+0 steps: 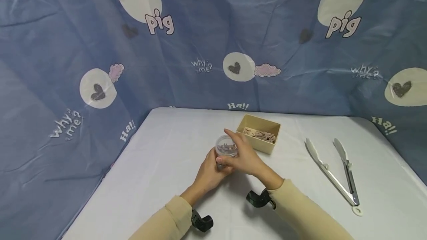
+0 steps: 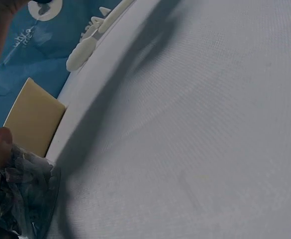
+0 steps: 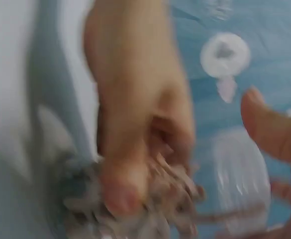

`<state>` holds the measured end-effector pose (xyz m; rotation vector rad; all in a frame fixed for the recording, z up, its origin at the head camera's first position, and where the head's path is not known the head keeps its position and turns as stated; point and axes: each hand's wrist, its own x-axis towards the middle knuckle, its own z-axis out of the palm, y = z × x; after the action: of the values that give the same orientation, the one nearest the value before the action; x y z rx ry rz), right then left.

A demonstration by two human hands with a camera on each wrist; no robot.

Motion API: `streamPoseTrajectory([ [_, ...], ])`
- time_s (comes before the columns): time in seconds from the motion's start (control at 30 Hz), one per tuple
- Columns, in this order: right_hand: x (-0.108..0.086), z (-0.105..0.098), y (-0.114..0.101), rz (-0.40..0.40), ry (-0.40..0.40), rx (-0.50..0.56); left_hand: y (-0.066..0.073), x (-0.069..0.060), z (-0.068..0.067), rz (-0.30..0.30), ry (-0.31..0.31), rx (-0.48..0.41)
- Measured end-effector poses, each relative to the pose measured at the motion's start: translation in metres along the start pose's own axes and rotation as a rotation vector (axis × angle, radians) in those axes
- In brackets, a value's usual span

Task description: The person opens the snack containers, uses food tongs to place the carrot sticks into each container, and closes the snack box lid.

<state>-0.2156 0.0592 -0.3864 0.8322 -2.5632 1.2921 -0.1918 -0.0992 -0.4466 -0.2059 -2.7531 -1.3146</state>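
Note:
My left hand [image 1: 209, 171] grips a clear plastic jar [image 2: 28, 191] of small, elongated greyish-brown pieces [image 3: 170, 199]; their exact kind is unclear. In the head view the fingers mostly cover the jar. Above it is a clear round lid [image 1: 225, 144], with pieces visible through it. My right hand [image 1: 245, 158] holds this lid by its edge between thumb and fingers. The right wrist view, though blurred, shows the ribbed lid [image 3: 241, 179] apart from the jar's mouth. A cream rectangular box [image 1: 260, 144] with similar pieces stands just behind the right hand.
Metal tongs with pale tips [image 1: 333, 180] lie spread on the right side of the white-covered table [image 1: 160, 140]. A blue printed cloth [image 1: 186, 40] hangs behind and along the sides. Black wrist mounts [image 1: 202, 222] sit under both forearms.

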Motion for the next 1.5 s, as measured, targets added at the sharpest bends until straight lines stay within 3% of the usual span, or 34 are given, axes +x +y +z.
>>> streamPoseTrajectory([
  [0.1,0.001,-0.013,0.005,-0.023,-0.123,0.112,0.0,0.0,0.001,-0.014,0.018,-0.019],
  [0.2,0.001,-0.016,0.008,-0.054,-0.126,0.078,0.001,0.0,0.001,0.0,0.022,-0.014],
  [0.33,0.0,-0.007,0.004,-0.085,0.004,-0.072,0.001,-0.001,0.001,0.004,0.02,-0.006],
  [0.47,-0.005,0.012,-0.004,-0.113,0.204,-0.274,0.001,-0.002,0.001,0.013,0.018,0.017],
  [0.53,-0.007,0.017,-0.006,-0.093,0.243,-0.31,0.001,-0.002,0.002,0.022,0.011,0.02],
  [0.6,-0.008,0.013,-0.007,-0.078,0.199,-0.272,0.001,-0.001,0.002,0.022,0.001,0.009],
  [0.7,-0.005,-0.001,-0.005,-0.048,0.019,-0.106,0.0,-0.002,0.003,0.012,-0.005,-0.009],
  [0.77,-0.001,-0.01,-0.002,-0.069,-0.09,-0.031,-0.001,-0.002,0.003,0.002,0.001,-0.018],
  [0.87,0.003,-0.016,0.003,-0.126,-0.129,-0.018,-0.001,-0.002,0.002,-0.005,0.016,-0.021],
  [0.93,0.003,-0.013,0.004,-0.152,-0.074,-0.047,0.0,-0.001,0.001,-0.007,0.016,-0.025],
  [1.13,-0.003,0.008,-0.004,-0.137,0.2,-0.206,0.002,-0.001,0.0,0.002,0.028,0.008],
  [1.23,-0.006,0.016,-0.007,-0.118,0.263,-0.285,0.002,-0.001,0.0,0.012,0.029,0.023],
  [1.33,-0.007,0.011,-0.006,-0.112,0.197,-0.286,0.001,-0.002,0.0,0.019,0.022,0.023],
  [1.5,0.002,-0.016,0.001,-0.16,-0.107,-0.137,0.002,-0.002,0.001,0.015,0.023,0.008],
])
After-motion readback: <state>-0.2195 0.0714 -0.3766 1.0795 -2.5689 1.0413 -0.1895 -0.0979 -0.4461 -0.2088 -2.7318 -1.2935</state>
